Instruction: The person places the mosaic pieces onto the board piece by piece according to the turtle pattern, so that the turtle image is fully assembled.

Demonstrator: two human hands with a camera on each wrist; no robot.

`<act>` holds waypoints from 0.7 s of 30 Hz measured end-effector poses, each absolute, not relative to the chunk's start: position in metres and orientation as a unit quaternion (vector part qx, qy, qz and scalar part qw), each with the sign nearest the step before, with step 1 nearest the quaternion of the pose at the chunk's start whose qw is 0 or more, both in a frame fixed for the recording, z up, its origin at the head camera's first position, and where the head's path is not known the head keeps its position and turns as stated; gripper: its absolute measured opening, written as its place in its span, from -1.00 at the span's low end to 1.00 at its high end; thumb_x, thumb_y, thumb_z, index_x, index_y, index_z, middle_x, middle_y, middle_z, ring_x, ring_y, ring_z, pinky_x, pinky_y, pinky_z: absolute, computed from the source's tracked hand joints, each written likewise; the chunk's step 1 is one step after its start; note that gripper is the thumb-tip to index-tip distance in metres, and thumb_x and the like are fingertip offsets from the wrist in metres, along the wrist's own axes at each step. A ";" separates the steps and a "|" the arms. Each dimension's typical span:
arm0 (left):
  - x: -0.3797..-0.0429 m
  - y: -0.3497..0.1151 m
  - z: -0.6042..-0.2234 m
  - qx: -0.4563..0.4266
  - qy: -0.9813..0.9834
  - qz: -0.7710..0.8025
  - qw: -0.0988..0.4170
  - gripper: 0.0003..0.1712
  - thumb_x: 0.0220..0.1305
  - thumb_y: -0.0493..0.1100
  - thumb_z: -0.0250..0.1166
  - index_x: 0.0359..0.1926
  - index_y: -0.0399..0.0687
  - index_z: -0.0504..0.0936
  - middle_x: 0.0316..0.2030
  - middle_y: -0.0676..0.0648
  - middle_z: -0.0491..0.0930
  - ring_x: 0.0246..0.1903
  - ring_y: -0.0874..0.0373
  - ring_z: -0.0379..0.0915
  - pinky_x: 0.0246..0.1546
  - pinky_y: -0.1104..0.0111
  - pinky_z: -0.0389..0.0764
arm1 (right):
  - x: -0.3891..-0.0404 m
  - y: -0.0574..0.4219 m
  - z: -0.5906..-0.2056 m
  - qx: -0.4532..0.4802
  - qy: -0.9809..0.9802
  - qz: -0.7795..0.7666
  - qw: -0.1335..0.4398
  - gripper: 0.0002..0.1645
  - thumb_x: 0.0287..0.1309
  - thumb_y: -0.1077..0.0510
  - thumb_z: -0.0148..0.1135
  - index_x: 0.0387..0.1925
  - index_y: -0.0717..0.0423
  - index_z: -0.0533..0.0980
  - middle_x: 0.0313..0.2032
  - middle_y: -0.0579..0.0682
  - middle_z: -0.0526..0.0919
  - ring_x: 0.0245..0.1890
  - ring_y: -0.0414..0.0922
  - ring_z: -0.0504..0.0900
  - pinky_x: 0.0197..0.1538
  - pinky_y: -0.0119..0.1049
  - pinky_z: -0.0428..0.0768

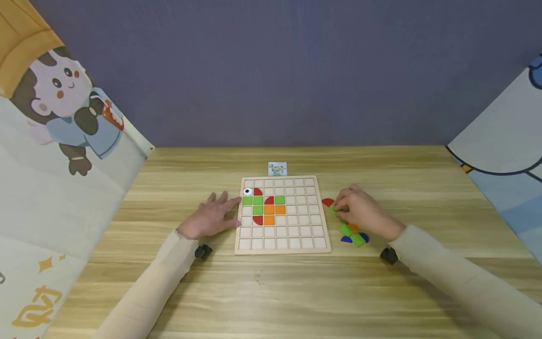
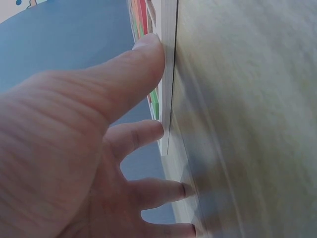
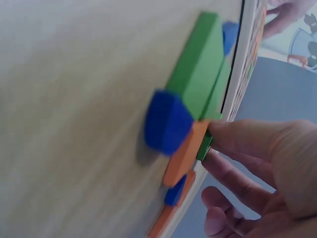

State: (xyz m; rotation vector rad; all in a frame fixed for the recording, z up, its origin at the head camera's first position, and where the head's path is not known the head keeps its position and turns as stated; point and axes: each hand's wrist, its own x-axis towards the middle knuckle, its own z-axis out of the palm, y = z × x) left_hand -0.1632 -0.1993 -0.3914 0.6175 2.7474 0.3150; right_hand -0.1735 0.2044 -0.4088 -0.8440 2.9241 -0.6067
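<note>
A wooden grid board (image 1: 282, 238) lies on the table, with green, orange and red tiles and one white eye tile (image 1: 247, 191) in its upper left cells. My left hand (image 1: 210, 216) rests at the board's left edge, fingers spread; in the left wrist view the thumb and index fingertips touch its side. My right hand (image 1: 365, 210), to the right of the board, pinches a green tile (image 3: 205, 147) between thumb and fingers. Below that hand lies a small pile of loose tiles: green (image 1: 357, 239), orange and blue (image 1: 346, 239). A red quarter-round tile (image 1: 328, 202) lies beside the board.
A small picture card (image 1: 277, 169) lies just behind the board, showing a coloured figure. The wooden table (image 1: 279, 292) reaches back to a dark blue wall panel (image 1: 296, 75). Printed cartoon panels stand at left and right.
</note>
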 end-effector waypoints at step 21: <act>-0.165 -0.199 -0.395 0.217 0.959 0.104 0.151 -0.15 0.27 0.26 0.13 0.46 0.06 0.10 0.38 -0.42 -0.09 0.29 -0.51 -0.18 0.07 -0.38 0.08 | -0.161 0.120 -0.404 -0.380 0.895 -0.233 0.016 -0.87 -0.03 0.18 0.42 -0.35 0.03 0.72 -0.34 -0.23 0.60 -0.27 -0.21 0.38 -0.18 -0.29 0.46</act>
